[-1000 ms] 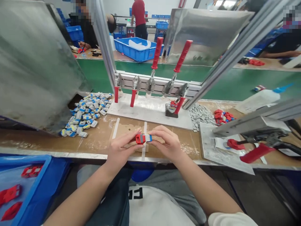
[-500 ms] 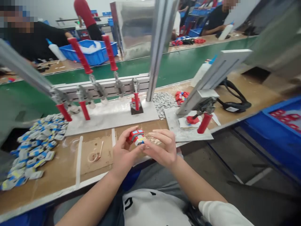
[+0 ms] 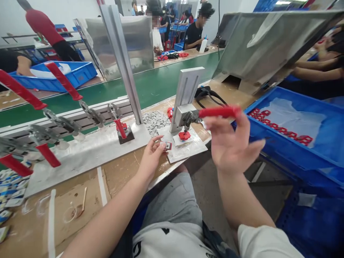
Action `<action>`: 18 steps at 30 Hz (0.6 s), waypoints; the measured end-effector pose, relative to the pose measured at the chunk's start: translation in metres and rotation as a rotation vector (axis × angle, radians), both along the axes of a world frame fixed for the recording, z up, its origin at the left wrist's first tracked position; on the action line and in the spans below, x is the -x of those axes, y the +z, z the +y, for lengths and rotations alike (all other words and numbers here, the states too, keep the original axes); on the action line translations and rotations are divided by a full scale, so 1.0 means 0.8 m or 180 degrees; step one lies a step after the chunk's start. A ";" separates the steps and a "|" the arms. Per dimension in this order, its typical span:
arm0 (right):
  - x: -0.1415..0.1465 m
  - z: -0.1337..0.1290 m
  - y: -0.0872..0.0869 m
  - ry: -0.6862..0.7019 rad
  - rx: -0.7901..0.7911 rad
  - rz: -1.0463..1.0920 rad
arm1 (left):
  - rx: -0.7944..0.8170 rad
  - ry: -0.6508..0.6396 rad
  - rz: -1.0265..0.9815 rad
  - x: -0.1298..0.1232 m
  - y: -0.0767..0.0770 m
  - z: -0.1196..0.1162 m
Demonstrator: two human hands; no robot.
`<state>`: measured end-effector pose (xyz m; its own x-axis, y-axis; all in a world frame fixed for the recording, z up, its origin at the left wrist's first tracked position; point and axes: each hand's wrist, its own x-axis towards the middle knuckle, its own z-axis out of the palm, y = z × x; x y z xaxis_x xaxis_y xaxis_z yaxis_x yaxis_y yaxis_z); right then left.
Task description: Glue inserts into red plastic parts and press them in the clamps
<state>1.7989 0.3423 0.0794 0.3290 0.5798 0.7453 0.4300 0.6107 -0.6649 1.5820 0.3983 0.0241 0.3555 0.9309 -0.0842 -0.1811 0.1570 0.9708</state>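
The right hand [image 3: 232, 143] has left the small part and now rests open under the press's red lever [image 3: 219, 112], while the left hand [image 3: 153, 152] pinches the part [image 3: 168, 145] onto the plate [image 3: 185, 152] beside the counter [image 3: 118, 172] edge.

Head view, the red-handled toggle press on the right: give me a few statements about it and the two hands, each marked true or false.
1. The right hand touches the red handle of the toggle press. True.
2. The left hand is holding a white squeeze bottle. False: its fingers pinch a small red and white part on the grey metal base plate.
3. A red piece sits under the head of the press. True.
4. The blue plastic bin on the right holds only grey chips. False: it holds rows of red parts on a clear sheet.
5. The green conveyor belt runs in front of the person's knees. False: it runs behind the brown workbench.
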 end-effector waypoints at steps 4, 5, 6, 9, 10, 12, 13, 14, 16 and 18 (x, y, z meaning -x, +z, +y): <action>-0.037 0.051 0.020 0.0500 0.0002 -0.0047 | 0.0267 -0.0005 -0.0169 -0.022 0.002 0.003; -0.042 0.060 0.006 0.0424 0.0028 0.0133 | 0.0322 0.0005 -0.0181 -0.026 0.003 0.004; -0.045 0.066 -0.015 0.0255 0.0135 0.0318 | 0.0369 0.0011 -0.0178 -0.028 0.005 0.005; -0.039 0.068 -0.088 -0.0109 0.0969 0.0318 | 0.0402 -0.0106 -0.0102 -0.034 0.010 0.012; -0.036 0.066 -0.109 -0.0058 0.1231 0.0176 | 0.0344 -0.0179 -0.0041 -0.035 0.011 0.015; -0.031 0.065 -0.136 0.0181 0.1513 -0.0127 | 0.0132 -0.0309 0.0148 -0.037 0.012 0.021; -0.030 0.065 -0.143 0.0276 0.1530 -0.0246 | -0.0003 -0.0334 0.0264 -0.037 0.012 0.024; -0.030 0.067 -0.146 0.0321 0.1512 -0.0349 | -0.0135 -0.0324 0.0375 -0.038 0.011 0.027; -0.030 0.070 -0.145 0.0281 0.1434 -0.0481 | -0.0304 -0.0278 0.0522 -0.040 0.009 0.032; -0.032 0.074 -0.141 0.0189 0.1356 -0.0513 | -0.0321 -0.0259 0.0544 -0.042 0.008 0.036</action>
<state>1.8243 0.4012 -0.0338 0.1855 0.8601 0.4753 0.5210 0.3240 -0.7896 1.6156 0.4273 0.0304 0.4183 0.9065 -0.0577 -0.0032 0.0650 0.9979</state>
